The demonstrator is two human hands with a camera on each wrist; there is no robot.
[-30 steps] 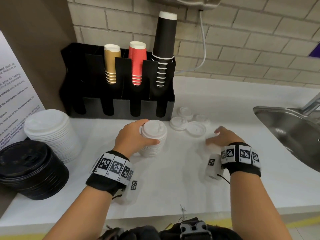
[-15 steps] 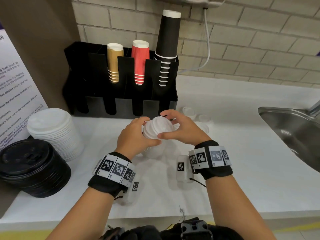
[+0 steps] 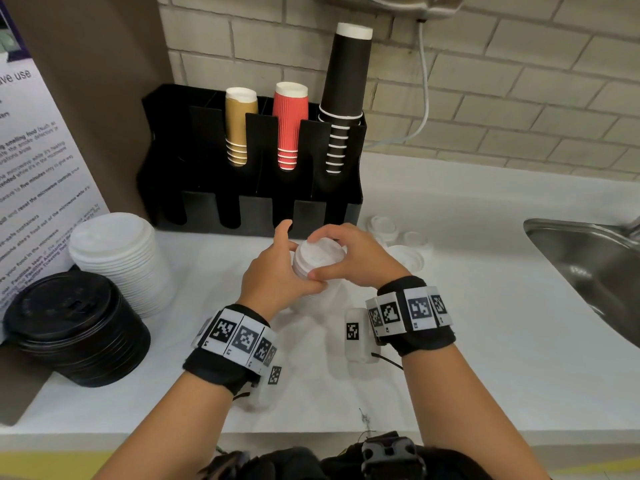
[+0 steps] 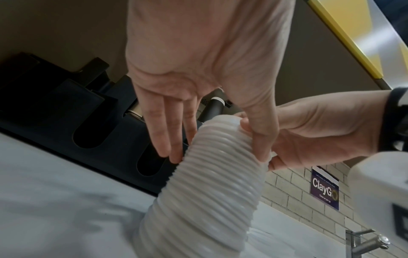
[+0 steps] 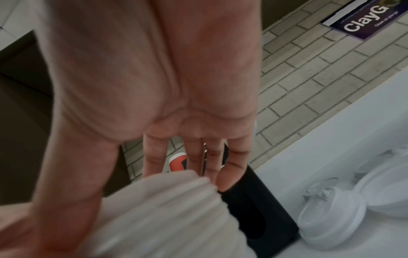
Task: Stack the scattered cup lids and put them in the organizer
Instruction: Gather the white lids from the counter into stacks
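Observation:
A tall stack of small white cup lids [image 3: 318, 258] stands tilted on the white counter, just in front of the black organizer [image 3: 256, 209]. My left hand [image 3: 277, 271] grips the stack's side, thumb on one flank and fingers on the other [image 4: 217, 156]. My right hand [image 3: 353, 258] curls over the top lid and pinches its rim. In the right wrist view the stack [image 5: 165, 218] lies under my right hand [image 5: 141, 188]. Three loose white lids [image 3: 405, 254] lie on the counter to the right of the hands. The organizer's front slots near the stack look empty.
The organizer holds tan, red [image 3: 290, 126] and black cup stacks. A wide stack of white lids [image 3: 117, 258] and one of black lids [image 3: 72, 327] sit at left, beside a printed sign. A steel sink [image 3: 588, 258] with a tap [image 4: 364, 244] is at right.
My right hand left the counter at the right, came over to the stack and now holds its top lid. My left hand stayed on the stack's side.

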